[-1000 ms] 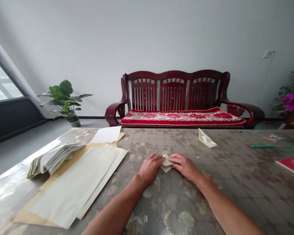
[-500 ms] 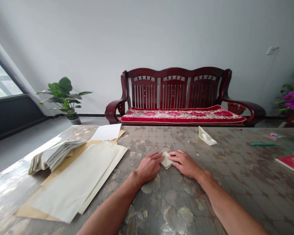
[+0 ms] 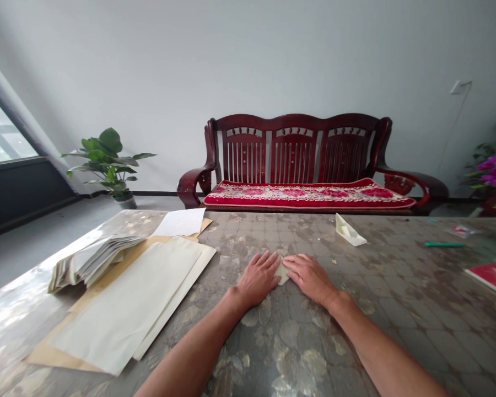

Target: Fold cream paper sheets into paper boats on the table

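Observation:
A small folded piece of cream paper lies on the table between my hands, largely covered by them. My left hand rests flat over its left part, fingers stretched forward and slightly apart. On the other side, my right hand has its fingers close together and bent, with the fingertips and thumb on the paper's right edge. Beyond my right hand stands a folded paper boat, touched by neither hand.
At the left, large cream sheets lie on brown paper, beside a folded stack of pages and a white sheet. To the right are a green pen and a red booklet. A wooden bench stands behind the table.
My left hand has flattened and slid over the folded paper, so less of it shows. My right hand stays at the right edge with its fingers slightly shifted.

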Motion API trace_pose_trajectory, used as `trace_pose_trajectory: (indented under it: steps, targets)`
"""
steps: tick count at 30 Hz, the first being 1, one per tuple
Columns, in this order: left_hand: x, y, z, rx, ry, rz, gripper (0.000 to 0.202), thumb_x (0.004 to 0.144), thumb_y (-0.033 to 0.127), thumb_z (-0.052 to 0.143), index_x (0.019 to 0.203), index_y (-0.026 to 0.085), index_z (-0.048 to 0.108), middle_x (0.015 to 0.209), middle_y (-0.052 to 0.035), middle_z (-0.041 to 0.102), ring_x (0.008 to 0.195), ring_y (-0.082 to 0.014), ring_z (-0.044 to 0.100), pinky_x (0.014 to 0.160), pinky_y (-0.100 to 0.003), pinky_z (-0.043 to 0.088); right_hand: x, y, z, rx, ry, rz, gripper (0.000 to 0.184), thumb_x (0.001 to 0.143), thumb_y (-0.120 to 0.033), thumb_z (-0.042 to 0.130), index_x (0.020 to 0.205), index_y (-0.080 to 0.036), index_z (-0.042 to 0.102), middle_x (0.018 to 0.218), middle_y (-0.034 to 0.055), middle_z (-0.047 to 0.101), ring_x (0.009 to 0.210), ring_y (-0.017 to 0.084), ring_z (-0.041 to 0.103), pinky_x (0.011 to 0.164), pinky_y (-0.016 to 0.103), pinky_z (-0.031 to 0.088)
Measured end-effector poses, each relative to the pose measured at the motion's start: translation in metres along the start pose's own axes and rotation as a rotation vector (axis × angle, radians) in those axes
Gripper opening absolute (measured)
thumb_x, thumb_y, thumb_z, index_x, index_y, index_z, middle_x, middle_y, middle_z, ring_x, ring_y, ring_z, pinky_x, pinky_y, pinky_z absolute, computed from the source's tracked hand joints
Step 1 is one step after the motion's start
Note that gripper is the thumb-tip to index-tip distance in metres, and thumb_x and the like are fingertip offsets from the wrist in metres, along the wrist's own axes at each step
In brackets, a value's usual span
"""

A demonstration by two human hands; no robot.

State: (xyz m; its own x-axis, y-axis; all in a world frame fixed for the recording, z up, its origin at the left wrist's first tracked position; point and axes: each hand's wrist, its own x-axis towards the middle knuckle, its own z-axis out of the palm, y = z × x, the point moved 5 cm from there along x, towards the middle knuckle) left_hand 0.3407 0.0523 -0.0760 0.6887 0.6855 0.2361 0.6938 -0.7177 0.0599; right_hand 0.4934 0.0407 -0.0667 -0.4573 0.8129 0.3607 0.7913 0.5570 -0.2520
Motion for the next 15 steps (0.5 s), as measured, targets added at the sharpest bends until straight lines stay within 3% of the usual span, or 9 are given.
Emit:
trace_pose_trajectory:
  steps: [7, 15]
  targets:
    - [0.007, -0.006, 0.004, 0.017, -0.128, -0.019, 0.057, 0.097, 0.043, 0.042, 0.148, 0.019, 0.034, 0.156, -0.0120, 0.033, 0.144, -0.0294, 0.030, 0.114, -0.053, 0.027, 0.002, -0.008, 0.003, -0.137, -0.070, 0.104, 0.040, 0.093, -0.024, 0.048, 0.132, -0.027, 0.057, 0.130, 0.0062, 0.060, 0.113, 0.026, 0.051, 0.095, 0.044, 0.043]
    - [0.008, -0.011, -0.002, -0.005, -0.189, -0.051, 0.063, 0.095, 0.051, 0.042, 0.151, 0.022, 0.030, 0.157, -0.0163, 0.027, 0.146, -0.0347, 0.023, 0.112, -0.065, 0.023, -0.004, 0.007, 0.016, -0.157, -0.118, 0.161, 0.049, 0.098, -0.036, 0.038, 0.146, -0.031, 0.041, 0.153, 0.0035, 0.040, 0.142, 0.031, 0.028, 0.112, 0.061, 0.023]
